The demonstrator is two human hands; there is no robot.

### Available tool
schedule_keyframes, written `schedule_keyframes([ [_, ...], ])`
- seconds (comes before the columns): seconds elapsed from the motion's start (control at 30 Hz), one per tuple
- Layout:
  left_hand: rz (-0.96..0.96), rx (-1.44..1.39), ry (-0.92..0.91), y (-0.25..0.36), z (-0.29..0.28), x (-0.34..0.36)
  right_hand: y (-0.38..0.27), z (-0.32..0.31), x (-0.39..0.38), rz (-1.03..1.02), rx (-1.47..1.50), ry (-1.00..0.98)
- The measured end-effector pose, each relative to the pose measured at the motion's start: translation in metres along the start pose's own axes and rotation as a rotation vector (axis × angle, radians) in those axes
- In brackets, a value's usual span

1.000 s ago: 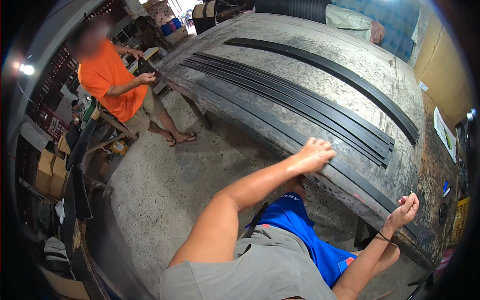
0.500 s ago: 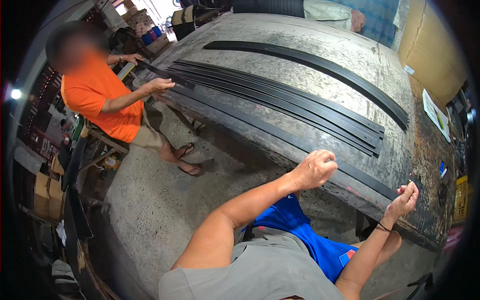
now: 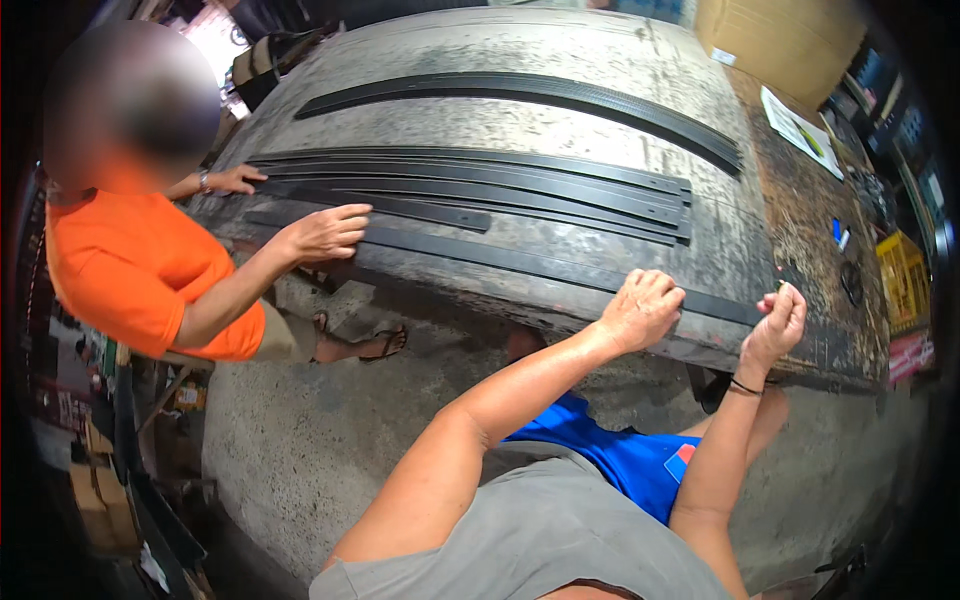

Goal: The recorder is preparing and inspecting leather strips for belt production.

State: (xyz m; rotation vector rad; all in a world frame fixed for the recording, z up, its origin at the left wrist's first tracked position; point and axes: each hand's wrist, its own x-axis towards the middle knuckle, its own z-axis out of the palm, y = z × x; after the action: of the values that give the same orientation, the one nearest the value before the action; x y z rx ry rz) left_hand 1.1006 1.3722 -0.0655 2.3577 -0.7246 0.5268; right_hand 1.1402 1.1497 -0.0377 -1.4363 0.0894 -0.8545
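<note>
A long, thin black strip (image 3: 480, 250) lies along the table's near edge. My left hand (image 3: 643, 310) is over its right part, fingers curled down onto it; their tips are hidden. Just past the strip's right end, my right hand (image 3: 776, 325) is closed in a pinch on something small that I cannot make out. Behind the strip lies a bundle of black slats (image 3: 470, 180) with slotted ends. At left a person in orange has a hand (image 3: 325, 235) by the strip and another (image 3: 238, 180) at the far end of a shorter black slat (image 3: 430, 211).
Another stack of black slats (image 3: 520, 88) lies farther back on the worn table (image 3: 570, 40). To the right are a paper sheet with a green pen (image 3: 800, 135), blue and white markers (image 3: 840, 236), a yellow crate (image 3: 900, 280) and a cardboard box (image 3: 790, 40).
The person in orange has set the short slat down beside the bundle and leaned closer over the table. My left hand has flattened somewhat over the strip. The whole view has shifted.
</note>
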Motion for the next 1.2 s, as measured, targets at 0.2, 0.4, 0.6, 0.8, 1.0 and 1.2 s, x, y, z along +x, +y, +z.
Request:
schedule_keyframes([
  [0.2,-0.041,0.017,0.061,-0.002,0.007,0.0,-0.005,-0.008,0.002,0.011,0.016,0.01],
  [0.4,-0.017,0.067,0.035,-0.002,0.01,-0.001,-0.004,-0.007,0.0,0.011,-0.009,0.013],
  [0.6,-0.027,0.051,0.03,-0.001,0.009,-0.001,-0.001,-0.01,0.001,0.017,-0.015,0.002],
  [0.8,-0.029,0.052,0.007,0.001,0.004,-0.001,-0.001,-0.009,0.002,0.002,-0.019,-0.004],
  [1.0,0.017,0.021,-0.017,-0.008,-0.009,-0.014,0.0,-0.008,0.003,0.043,-0.003,0.02],
  [1.2,-0.028,0.063,-0.019,-0.032,-0.033,-0.033,-0.001,-0.006,0.005,0.043,0.008,0.015],
])
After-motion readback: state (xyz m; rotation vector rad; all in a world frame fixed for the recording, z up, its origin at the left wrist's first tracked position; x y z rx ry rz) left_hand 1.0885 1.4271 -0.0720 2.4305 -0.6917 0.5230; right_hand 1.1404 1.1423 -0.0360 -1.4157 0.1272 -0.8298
